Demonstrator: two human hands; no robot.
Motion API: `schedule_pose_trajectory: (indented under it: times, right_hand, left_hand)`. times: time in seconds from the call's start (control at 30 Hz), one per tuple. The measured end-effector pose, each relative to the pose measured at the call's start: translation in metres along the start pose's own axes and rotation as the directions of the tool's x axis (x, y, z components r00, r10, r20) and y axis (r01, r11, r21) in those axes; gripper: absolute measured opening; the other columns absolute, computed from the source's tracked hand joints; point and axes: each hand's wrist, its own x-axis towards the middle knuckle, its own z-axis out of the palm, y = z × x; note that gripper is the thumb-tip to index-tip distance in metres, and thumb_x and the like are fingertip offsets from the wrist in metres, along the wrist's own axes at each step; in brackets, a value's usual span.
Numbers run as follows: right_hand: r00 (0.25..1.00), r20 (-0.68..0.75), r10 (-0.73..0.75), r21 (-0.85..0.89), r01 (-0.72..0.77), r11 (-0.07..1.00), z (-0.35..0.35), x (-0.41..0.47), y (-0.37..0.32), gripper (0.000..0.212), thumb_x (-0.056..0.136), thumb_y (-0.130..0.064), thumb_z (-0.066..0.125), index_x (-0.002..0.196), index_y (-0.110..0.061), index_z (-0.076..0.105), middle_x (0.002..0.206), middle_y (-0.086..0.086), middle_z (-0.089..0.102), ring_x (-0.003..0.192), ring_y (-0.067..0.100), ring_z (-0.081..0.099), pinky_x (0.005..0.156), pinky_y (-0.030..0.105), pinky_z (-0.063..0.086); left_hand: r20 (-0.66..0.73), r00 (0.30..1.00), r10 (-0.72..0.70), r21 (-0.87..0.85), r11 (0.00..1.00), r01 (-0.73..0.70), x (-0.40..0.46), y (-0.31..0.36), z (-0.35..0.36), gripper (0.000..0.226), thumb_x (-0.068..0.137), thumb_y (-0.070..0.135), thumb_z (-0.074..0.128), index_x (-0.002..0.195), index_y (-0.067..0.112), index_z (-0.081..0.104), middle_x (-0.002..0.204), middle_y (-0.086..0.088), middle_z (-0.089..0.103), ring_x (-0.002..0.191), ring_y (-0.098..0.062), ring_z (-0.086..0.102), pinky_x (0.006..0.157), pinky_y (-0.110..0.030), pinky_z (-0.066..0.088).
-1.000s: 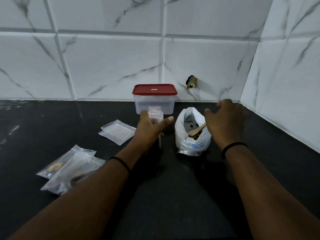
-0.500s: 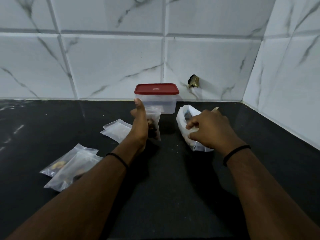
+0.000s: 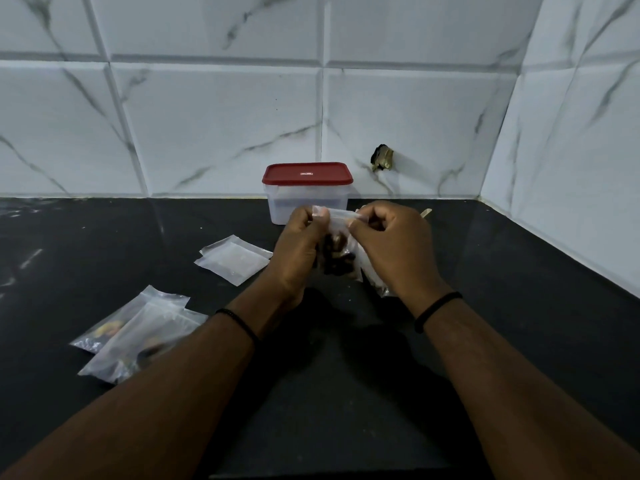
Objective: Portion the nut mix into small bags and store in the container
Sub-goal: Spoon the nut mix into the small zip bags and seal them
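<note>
Both hands met above the black counter [image 3: 329, 393], just in front of the container [image 3: 306, 197]. Left hand [image 3: 299, 252] pinched the left end of the small bag [image 3: 337, 252] at its top strip, thumb and forefinger curled tight on it. Right hand [image 3: 393, 247] pinched the right end of the same strip, fingers curled. The bag hung between the two hands, dark nuts showing in its lower half.

Far left and near, two filled bags [image 3: 135, 336] lay overlapping on the counter. Just left of the left hand, two empty bags [image 3: 232, 259] lay flat, stacked. The container stood closed under its red lid [image 3: 307, 173], against the tiled wall [image 3: 207, 116], partly covered by the hands. Behind the right hand, most of the big nut bag [image 3: 375, 285] was hidden; only a lower edge showed, and a wooden spoon tip [image 3: 425, 212] stuck out past the knuckles.

Half a second before, the left hand alone held the small bag and the right was at the big nut bag; by this moment the right hand had come across to the small bag's top.
</note>
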Motion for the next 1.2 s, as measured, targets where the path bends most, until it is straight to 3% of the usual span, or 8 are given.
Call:
schedule_pose_trajectory:
  times: [0.13, 0.33, 0.5, 0.67, 0.83, 1.0, 1.1, 1.2]
  right_hand:
    - [0.998, 0.037, 0.044, 0.068, -0.046, 0.997, -0.003, 0.004, 0.004, 0.008, 0.084, -0.028, 0.069, 0.077, -0.023, 0.071, 0.074, -0.012, 0.07, 0.074, 0.004, 0.066, 0.08, 0.039, 0.057]
    - [0.995, 0.096, -0.026, 0.123, 0.015, 0.992, 0.0, 0.001, 0.003, 0.024, 0.08, -0.048, 0.068, 0.085, -0.025, 0.071, 0.077, -0.01, 0.07, 0.073, 0.007, 0.066, 0.074, 0.043, 0.058]
    - [0.992, 0.107, -0.06, 0.16, 0.042, 0.986, 0.0, 0.002, 0.003, 0.006, 0.085, -0.017, 0.073, 0.082, -0.013, 0.071, 0.076, -0.001, 0.068, 0.072, 0.016, 0.064, 0.072, 0.043, 0.056]
    - [0.988, 0.143, -0.06, 0.152, 0.038, 0.988, 0.0, 0.004, 0.002, 0.009, 0.082, -0.012, 0.079, 0.076, -0.011, 0.072, 0.073, 0.0, 0.069, 0.069, 0.016, 0.065, 0.067, 0.032, 0.056]
    - [0.984, 0.174, 0.045, 0.327, -0.101, 0.94, -0.011, 0.007, 0.002, 0.014, 0.081, -0.016, 0.082, 0.071, -0.015, 0.072, 0.066, -0.006, 0.069, 0.051, -0.001, 0.055, 0.051, 0.014, 0.044]
    - [0.97, 0.237, 0.051, 0.372, -0.139, 0.918, -0.013, -0.007, -0.008, 0.002, 0.086, -0.011, 0.076, 0.085, -0.011, 0.075, 0.076, -0.001, 0.072, 0.064, 0.001, 0.063, 0.061, 0.018, 0.051]
    - [0.967, 0.254, 0.032, 0.352, -0.123, 0.928, -0.005, -0.024, -0.026, 0.009, 0.089, -0.012, 0.072, 0.081, -0.015, 0.072, 0.078, 0.002, 0.071, 0.074, 0.014, 0.066, 0.073, 0.034, 0.058]
    - [0.932, 0.331, 0.147, 0.424, -0.286, 0.859, 0.002, -0.047, -0.047, 0.013, 0.087, -0.017, 0.066, 0.073, -0.018, 0.067, 0.078, 0.012, 0.069, 0.074, 0.027, 0.068, 0.07, 0.047, 0.059]
  left_hand:
    - [-0.051, 0.992, 0.118, 0.074, 0.991, -0.114, 0.001, 0.002, -0.004, 0.014, 0.1, 0.018, 0.055, 0.106, 0.007, 0.06, 0.094, -0.006, 0.071, 0.083, -0.016, 0.07, 0.071, -0.031, 0.056]
    - [-0.088, 0.976, 0.2, 0.126, 0.974, -0.188, -0.001, 0.002, -0.008, 0.016, 0.096, 0.012, 0.061, 0.106, 0.001, 0.065, 0.097, -0.009, 0.074, 0.086, -0.016, 0.072, 0.073, -0.026, 0.057]
    - [-0.079, 0.966, 0.246, 0.135, 0.963, -0.234, -0.002, 0.002, -0.006, 0.006, 0.092, 0.008, 0.066, 0.096, 0.004, 0.068, 0.089, -0.011, 0.074, 0.081, -0.021, 0.072, 0.072, -0.03, 0.058]
    - [-0.149, 0.967, 0.206, 0.089, 0.977, -0.195, -0.002, 0.006, -0.005, 0.014, 0.091, 0.0, 0.064, 0.077, 0.003, 0.062, 0.076, -0.013, 0.067, 0.065, -0.014, 0.067, 0.058, -0.024, 0.054]
    - [-0.157, 0.972, 0.173, 0.051, 0.985, -0.167, -0.01, 0.014, -0.008, 0.018, 0.09, 0.006, 0.067, 0.074, 0.002, 0.06, 0.075, -0.018, 0.063, 0.06, -0.016, 0.062, 0.056, -0.026, 0.052]
    - [-0.234, 0.962, 0.139, 0.082, 0.989, -0.123, -0.033, 0.026, -0.027, 0.013, 0.092, 0.011, 0.066, 0.081, 0.005, 0.071, 0.074, -0.009, 0.069, 0.063, -0.015, 0.064, 0.056, -0.028, 0.051]
    - [-0.303, 0.94, 0.158, 0.17, 0.979, -0.11, -0.054, 0.034, -0.033, 0.018, 0.094, 0.011, 0.064, 0.081, -0.001, 0.069, 0.07, -0.01, 0.067, 0.061, -0.017, 0.06, 0.053, -0.027, 0.048]
    - [-0.354, 0.923, 0.153, 0.221, 0.972, -0.076, -0.081, 0.039, -0.04, 0.025, 0.095, 0.013, 0.063, 0.083, -0.008, 0.066, 0.068, -0.015, 0.064, 0.058, -0.022, 0.056, 0.054, -0.029, 0.049]
